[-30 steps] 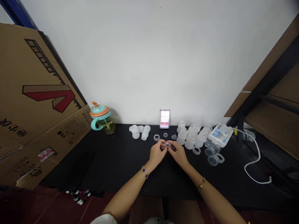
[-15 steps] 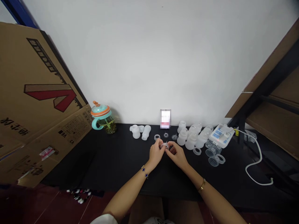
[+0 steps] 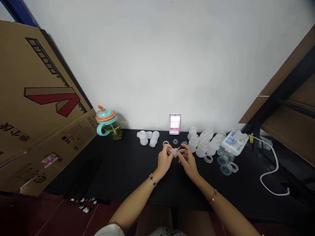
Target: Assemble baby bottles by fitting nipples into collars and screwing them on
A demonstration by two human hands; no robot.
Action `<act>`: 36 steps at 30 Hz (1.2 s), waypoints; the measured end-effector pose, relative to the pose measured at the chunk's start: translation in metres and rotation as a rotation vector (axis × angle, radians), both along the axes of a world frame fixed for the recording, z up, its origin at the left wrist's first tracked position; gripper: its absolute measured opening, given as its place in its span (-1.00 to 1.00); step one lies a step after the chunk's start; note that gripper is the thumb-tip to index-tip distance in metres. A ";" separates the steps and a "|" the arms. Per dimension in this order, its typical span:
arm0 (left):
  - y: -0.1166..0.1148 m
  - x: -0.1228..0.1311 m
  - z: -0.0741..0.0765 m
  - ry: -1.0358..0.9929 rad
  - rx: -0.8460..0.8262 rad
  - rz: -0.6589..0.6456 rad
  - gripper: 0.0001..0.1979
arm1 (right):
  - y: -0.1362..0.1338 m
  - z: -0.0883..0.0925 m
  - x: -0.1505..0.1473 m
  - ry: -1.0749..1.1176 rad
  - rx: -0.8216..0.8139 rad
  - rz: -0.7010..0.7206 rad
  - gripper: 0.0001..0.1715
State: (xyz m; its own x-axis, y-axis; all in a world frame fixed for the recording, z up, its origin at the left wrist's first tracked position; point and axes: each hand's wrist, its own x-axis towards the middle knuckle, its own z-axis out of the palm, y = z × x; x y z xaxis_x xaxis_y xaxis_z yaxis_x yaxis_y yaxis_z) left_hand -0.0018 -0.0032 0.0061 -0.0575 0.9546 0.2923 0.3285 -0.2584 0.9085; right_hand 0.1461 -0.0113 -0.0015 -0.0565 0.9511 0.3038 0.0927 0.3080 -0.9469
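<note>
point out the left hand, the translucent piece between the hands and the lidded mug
Left hand (image 3: 164,160): head view, back of the hand.
Translucent piece (image 3: 174,152): head view, visible middle.
Lidded mug (image 3: 113,128): head view, clear body.

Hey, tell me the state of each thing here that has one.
Left hand: pinching a clear piece
Right hand: fingers curled, close beside that piece
Jug: lid on, leaves inside
Screen: lit, upright
Front bottle: upright
Cable: curved

Over the table (image 3: 118,173), the held ring (image 3: 174,152) is between the jug (image 3: 108,124), left, and clustered bottles (image 3: 202,148), right.
</note>
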 end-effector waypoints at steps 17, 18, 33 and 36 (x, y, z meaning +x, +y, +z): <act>0.001 0.002 -0.005 0.096 0.008 -0.111 -0.83 | 0.010 0.007 0.007 0.146 -0.055 -0.051 -0.69; 0.001 0.002 -0.005 0.116 0.010 -0.126 -0.82 | 0.010 0.007 0.007 0.148 -0.049 -0.065 -0.69; -0.005 0.007 0.002 0.217 0.025 -0.127 -0.65 | 0.013 0.008 0.009 0.307 -0.205 -0.082 -0.68; -0.005 0.006 0.002 0.092 0.080 -0.077 -0.64 | 0.015 0.009 0.008 0.527 -0.444 0.033 -0.66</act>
State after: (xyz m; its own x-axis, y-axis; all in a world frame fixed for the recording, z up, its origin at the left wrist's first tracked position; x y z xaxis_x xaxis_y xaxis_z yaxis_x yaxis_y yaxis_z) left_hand 0.0039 -0.0079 0.0077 0.0459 0.9286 0.3682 0.3855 -0.3565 0.8511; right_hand 0.1540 0.0032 0.0071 -0.0391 0.9921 -0.1189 -0.4174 -0.1243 -0.9002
